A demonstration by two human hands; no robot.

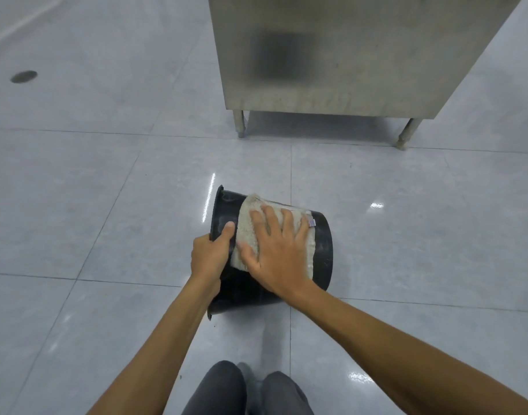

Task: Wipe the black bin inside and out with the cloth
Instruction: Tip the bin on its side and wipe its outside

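Left grip (210, 251) is clenched on the rim of the black bin (322, 250), thumb over the outside and the other fingers apparently curled inside the mouth, though those are hidden. Right hand (276, 253) is not grasping anything: it lies flat, fingers spread, pressing the cloth (244, 223) against the bin's outer wall. The bin lies on its side on the tiled floor (107, 220), mouth towards the left and base towards the right, near the middle of the floor area in view and just ahead of the person's knees (227, 384); a steel cabinet (331, 55) on legs stands well apart at the far edge. Judging by this, the outside is being wiped and the inside remains to be done or cannot be assessed, since the interior is turned away from the camera. Risks from here: a round bin on a glossy, slick-looking floor could roll or skate away under a sideways push if the rim hold slackens. An open palm only pins the cloth, so a long stroke may let it bunch, slide off the curve, or leave the hand rubbing bare plastic. Whatever part of the wall rests against the floor will be missed unless the bin is turned.
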